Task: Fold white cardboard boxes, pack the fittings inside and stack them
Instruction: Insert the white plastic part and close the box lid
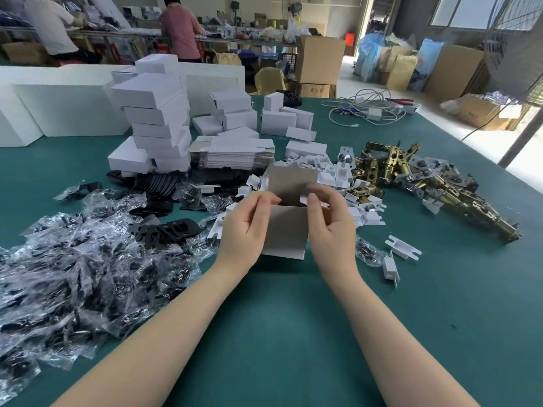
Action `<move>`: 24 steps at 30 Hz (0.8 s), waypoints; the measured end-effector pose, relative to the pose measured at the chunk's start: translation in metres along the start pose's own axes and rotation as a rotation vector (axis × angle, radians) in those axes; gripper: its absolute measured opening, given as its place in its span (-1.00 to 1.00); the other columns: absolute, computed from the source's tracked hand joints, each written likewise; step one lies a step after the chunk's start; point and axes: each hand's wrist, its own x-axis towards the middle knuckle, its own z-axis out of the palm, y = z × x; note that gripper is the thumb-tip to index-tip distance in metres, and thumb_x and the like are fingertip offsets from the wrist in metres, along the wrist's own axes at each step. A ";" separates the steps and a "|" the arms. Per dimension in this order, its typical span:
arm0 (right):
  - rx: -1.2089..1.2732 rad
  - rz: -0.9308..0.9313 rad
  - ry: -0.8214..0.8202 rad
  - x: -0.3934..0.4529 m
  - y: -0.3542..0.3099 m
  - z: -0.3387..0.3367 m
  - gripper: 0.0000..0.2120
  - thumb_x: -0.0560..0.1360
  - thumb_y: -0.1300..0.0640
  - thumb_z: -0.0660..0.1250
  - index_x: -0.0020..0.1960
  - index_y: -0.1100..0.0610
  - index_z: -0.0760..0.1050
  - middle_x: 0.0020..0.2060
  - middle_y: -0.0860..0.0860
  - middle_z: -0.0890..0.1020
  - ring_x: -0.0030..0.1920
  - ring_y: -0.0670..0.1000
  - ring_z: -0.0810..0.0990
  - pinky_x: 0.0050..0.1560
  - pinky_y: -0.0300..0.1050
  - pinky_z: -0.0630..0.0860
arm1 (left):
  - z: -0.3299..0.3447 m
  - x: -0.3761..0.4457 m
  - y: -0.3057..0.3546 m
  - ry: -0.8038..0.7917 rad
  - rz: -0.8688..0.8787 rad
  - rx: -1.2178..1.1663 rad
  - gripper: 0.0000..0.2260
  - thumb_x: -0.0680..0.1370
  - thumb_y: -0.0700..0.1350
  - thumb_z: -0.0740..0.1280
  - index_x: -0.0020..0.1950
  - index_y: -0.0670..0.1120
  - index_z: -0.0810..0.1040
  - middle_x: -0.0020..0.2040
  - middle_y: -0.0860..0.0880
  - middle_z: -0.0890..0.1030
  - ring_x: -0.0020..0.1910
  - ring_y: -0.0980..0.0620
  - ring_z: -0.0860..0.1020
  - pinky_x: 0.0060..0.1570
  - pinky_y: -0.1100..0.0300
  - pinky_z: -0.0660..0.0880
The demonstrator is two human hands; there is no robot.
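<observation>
A person holds a half-folded white cardboard box [286, 230] upright over the green table [279, 318], near the middle of the scene. The left hand [245, 227] grips the box's left wall, its fingers curled round the top edge. The right hand [329, 224] grips the right wall, thumb and fingertips pinching what seems to be a small side flap at the open top, though blur makes that hard to confirm. The box's lid flap [291, 183] stands up on the far side.

Just beyond the box lies a stack of flat box blanks [232, 157], and to its left a leaning tower of finished boxes [158, 124]. Brass-coloured latch fittings [411, 177] are heaped to the right, with small white inserts [329, 177] between them and the box. Clear bags of dark parts [73, 259] cover the near left of the table. A tangle of cables [367, 108] lies at the far right.
</observation>
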 end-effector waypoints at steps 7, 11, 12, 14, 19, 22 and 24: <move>0.047 -0.025 -0.065 0.016 -0.003 -0.004 -0.60 0.56 0.34 0.21 0.09 -0.18 0.47 -0.06 -0.27 0.62 -0.10 -0.18 0.60 -0.08 -0.28 0.49 | 0.005 0.001 0.010 0.092 -0.084 -0.232 -0.65 0.56 -0.18 0.29 0.26 0.18 0.44 0.04 0.17 0.61 0.01 0.18 0.60 -0.02 0.39 0.48; -0.147 -0.230 -0.108 0.006 0.004 -0.014 -0.80 0.56 0.17 0.28 0.03 -0.14 0.44 0.00 -0.37 0.57 0.07 -0.18 0.59 0.09 -0.25 0.49 | -0.003 0.001 -0.002 -0.006 0.190 0.063 -0.77 0.62 -0.16 0.23 0.22 0.07 0.53 0.14 0.12 0.51 0.12 0.15 0.53 0.03 0.28 0.52; -0.178 -0.266 -0.132 0.004 0.006 -0.016 -0.88 0.55 0.08 0.31 0.03 -0.12 0.44 0.07 -0.36 0.56 0.13 -0.16 0.58 0.14 -0.18 0.51 | -0.006 0.001 -0.007 -0.032 0.244 0.123 -0.80 0.61 -0.14 0.24 0.19 -0.03 0.58 0.15 0.09 0.51 0.16 0.16 0.52 0.06 0.22 0.54; -0.207 -0.279 -0.154 0.002 0.010 -0.020 -0.90 0.54 -0.07 0.32 0.03 -0.10 0.47 0.16 -0.29 0.55 0.22 -0.13 0.56 0.19 -0.05 0.53 | -0.012 -0.002 -0.014 -0.084 0.272 0.173 -0.75 0.58 -0.05 0.29 0.18 -0.13 0.61 0.21 0.05 0.51 0.25 0.11 0.51 0.11 0.08 0.56; -0.211 -0.281 -0.144 0.002 0.012 -0.019 -0.88 0.56 0.03 0.35 0.09 -0.08 0.50 0.17 -0.26 0.56 0.18 -0.09 0.59 0.17 0.03 0.56 | -0.011 -0.003 -0.012 -0.043 0.322 0.214 -0.77 0.57 -0.09 0.33 0.16 -0.17 0.62 0.21 0.01 0.59 0.28 0.19 0.51 0.23 0.12 0.50; -0.211 -0.287 -0.119 0.003 0.011 -0.015 -0.81 0.54 0.17 0.39 0.12 -0.03 0.51 0.10 -0.23 0.59 0.08 -0.10 0.61 0.13 -0.07 0.56 | -0.006 -0.002 -0.007 0.013 0.273 0.186 -0.84 0.56 -0.18 0.35 0.11 -0.15 0.63 0.13 0.00 0.64 0.18 0.14 0.57 0.19 0.16 0.51; -0.122 -0.226 -0.047 0.004 0.006 -0.010 -0.78 0.53 0.17 0.39 0.05 -0.12 0.49 -0.01 -0.28 0.61 -0.01 -0.15 0.60 0.05 -0.23 0.53 | -0.004 -0.001 0.000 0.053 0.154 0.102 -0.86 0.57 -0.17 0.35 0.10 -0.05 0.63 0.06 0.10 0.64 0.08 0.18 0.60 0.10 0.23 0.54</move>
